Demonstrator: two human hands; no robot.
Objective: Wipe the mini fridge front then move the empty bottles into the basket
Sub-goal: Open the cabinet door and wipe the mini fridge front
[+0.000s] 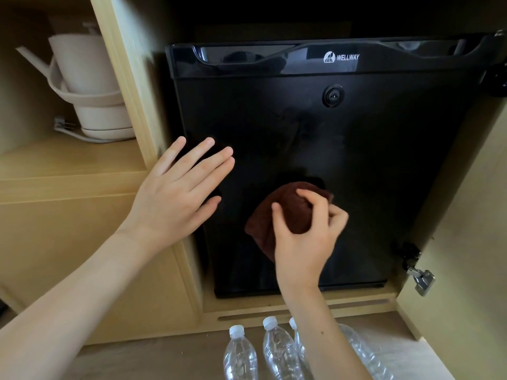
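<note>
Pinching soft brown cloth (285, 212) in your right hand (304, 237); left hand (175, 187) lying flat, fingers straight, on fridge door (356, 149); cloth limp, bunch it.

The brand name "WELLWAY" stands in white capitals beside a small white logo on the glossy top band of the black mini fridge (315, 127); nothing else is legible.

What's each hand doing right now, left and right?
Left hand: open, fingers straight, flat against the mini fridge door.
Right hand: fingers curled, gripping the brown cloth against the door.
</note>
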